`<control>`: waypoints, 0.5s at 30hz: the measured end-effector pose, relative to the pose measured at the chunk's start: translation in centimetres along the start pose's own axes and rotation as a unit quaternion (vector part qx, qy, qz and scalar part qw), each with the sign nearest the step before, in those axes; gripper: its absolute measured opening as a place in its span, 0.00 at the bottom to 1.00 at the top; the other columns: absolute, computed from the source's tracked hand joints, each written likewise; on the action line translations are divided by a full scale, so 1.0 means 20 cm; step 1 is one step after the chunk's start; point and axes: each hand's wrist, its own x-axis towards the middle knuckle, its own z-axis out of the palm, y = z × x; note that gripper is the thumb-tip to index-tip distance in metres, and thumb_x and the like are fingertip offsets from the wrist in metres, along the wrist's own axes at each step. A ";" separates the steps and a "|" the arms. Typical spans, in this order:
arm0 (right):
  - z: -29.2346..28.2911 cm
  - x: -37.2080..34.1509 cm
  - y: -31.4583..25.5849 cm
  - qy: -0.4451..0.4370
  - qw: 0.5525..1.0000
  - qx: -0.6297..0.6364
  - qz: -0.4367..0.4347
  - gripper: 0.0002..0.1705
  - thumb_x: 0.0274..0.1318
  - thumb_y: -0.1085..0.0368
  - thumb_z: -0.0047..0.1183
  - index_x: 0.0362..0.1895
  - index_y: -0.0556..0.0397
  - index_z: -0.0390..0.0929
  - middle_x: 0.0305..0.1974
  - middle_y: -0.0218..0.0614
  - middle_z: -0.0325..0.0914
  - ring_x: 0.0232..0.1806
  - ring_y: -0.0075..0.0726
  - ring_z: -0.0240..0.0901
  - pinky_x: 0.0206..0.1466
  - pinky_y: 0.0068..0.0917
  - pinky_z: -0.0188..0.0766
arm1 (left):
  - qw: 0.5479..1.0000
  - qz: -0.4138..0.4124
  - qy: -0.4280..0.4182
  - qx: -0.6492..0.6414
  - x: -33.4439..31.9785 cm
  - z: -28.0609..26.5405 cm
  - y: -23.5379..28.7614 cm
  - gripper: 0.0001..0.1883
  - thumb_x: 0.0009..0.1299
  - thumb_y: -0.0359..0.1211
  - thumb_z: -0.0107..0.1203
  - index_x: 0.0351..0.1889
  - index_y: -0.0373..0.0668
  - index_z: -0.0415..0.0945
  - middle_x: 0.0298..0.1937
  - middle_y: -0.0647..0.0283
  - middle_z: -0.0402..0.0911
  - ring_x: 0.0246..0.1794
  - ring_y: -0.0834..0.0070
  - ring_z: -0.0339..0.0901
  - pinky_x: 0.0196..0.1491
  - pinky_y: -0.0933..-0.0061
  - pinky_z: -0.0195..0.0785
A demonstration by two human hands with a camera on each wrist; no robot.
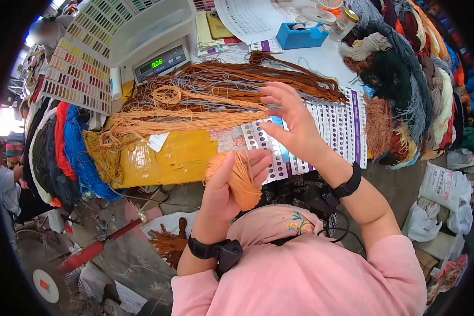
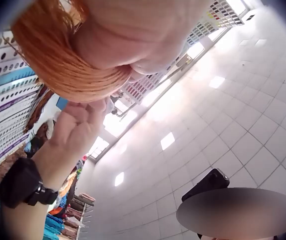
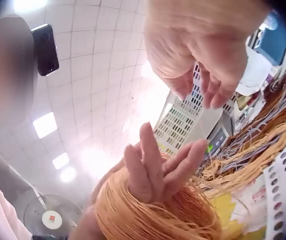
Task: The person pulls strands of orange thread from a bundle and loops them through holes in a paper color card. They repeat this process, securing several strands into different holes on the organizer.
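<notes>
Left hand (image 1: 221, 196) of the person grips a thick, rounded coil of light-orange yarn (image 1: 241, 183), thumb on one side and fingers extended on the other. The coil is held up, appearing over the near edge of the bench (image 1: 312, 64). Right hand (image 1: 292, 121) hangs above the bench with fingers loosely bent and thumb apart; no strand can be made out in it.

A long skein of matching orange strands (image 1: 195, 117) lies from the left end of the bench toward its middle, against a tangled mass of rust-brown and grey yarn (image 1: 237, 79). A yellow-taped flat panel (image 1: 168, 163) occupies the near-left edge; white perforated cards with purple borders (image 1: 321, 126) lie toward the near-right corner. At the far left, a grey digital scale (image 1: 162, 63) reads 0.06.

Risks, as judged: a pull on the orange strands could snag the brown and grey lengths, since they lie in contact. Should the left hand slacken, turns could slip off and tangle.

Not verifiable: the coil's inner turns, covered by fingers and outer yarn; whether a strand joins coil to skein. The left wrist view crops the coil at the top.
</notes>
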 end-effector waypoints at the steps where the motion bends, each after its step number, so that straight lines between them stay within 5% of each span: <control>1: 0.00 -0.01 -0.01 0.018 0.999 -0.032 -0.025 0.08 0.44 0.69 0.50 0.32 0.59 0.72 0.26 0.29 0.69 0.27 0.20 0.66 0.29 0.19 0.65 | 0.999 0.025 0.020 -0.005 0.00 0.04 0.00 0.26 0.68 0.45 0.31 0.53 0.31 0.58 0.54 0.53 0.63 0.50 0.68 0.67 0.48 0.69 0.63; 3: -0.08 -0.09 -0.02 -0.072 0.995 -0.054 0.033 0.08 0.44 0.69 0.49 0.31 0.58 0.73 0.28 0.29 0.70 0.29 0.20 0.66 0.29 0.20 0.65 | 0.995 0.072 0.062 -0.017 0.00 0.12 0.00 0.30 0.68 0.47 0.28 0.54 0.28 0.54 0.53 0.47 0.63 0.49 0.67 0.68 0.47 0.69 0.62; 4: -0.09 -0.12 -0.06 -0.129 0.973 0.051 0.182 0.06 0.45 0.69 0.49 0.29 0.58 0.74 0.24 0.29 0.71 0.23 0.19 0.65 0.24 0.17 0.62 | 0.997 0.070 0.035 -0.006 0.01 0.10 0.00 0.29 0.68 0.47 0.28 0.55 0.29 0.55 0.54 0.49 0.62 0.50 0.67 0.66 0.49 0.68 0.61; 7: -0.02 -0.19 -0.17 -0.208 0.883 0.180 0.381 0.07 0.45 0.69 0.49 0.27 0.59 0.76 0.18 0.30 0.70 0.17 0.17 0.63 0.18 0.14 0.58 | 0.996 0.044 -0.070 0.018 0.03 0.01 -0.02 0.27 0.68 0.45 0.30 0.56 0.31 0.54 0.57 0.53 0.60 0.53 0.69 0.63 0.54 0.66 0.56; 9: 0.01 -0.20 -0.15 -0.185 0.875 0.239 0.377 0.07 0.45 0.69 0.49 0.28 0.60 0.76 0.16 0.30 0.70 0.14 0.17 0.62 0.16 0.12 0.57 | 0.983 0.019 -0.179 0.021 0.05 -0.04 -0.03 0.28 0.68 0.45 0.30 0.57 0.31 0.52 0.56 0.53 0.60 0.53 0.69 0.63 0.54 0.66 0.56; 12: -0.01 -0.21 -0.16 -0.149 0.864 0.303 0.373 0.07 0.46 0.70 0.48 0.28 0.61 0.76 0.16 0.31 0.71 0.13 0.18 0.64 0.15 0.12 0.57 | 0.992 0.074 -0.053 0.083 0.01 0.07 -0.01 0.33 0.67 0.50 0.27 0.56 0.27 0.52 0.48 0.49 0.67 0.45 0.69 0.68 0.47 0.70 0.61; 15: -0.02 -0.22 -0.15 -0.133 0.845 0.349 0.382 0.07 0.46 0.72 0.46 0.28 0.62 0.75 0.20 0.35 0.73 0.14 0.20 0.66 0.15 0.12 0.60 | 0.994 0.081 -0.031 0.062 -0.01 0.03 -0.04 0.26 0.68 0.42 0.33 0.55 0.30 0.55 0.51 0.53 0.65 0.47 0.71 0.67 0.50 0.70 0.59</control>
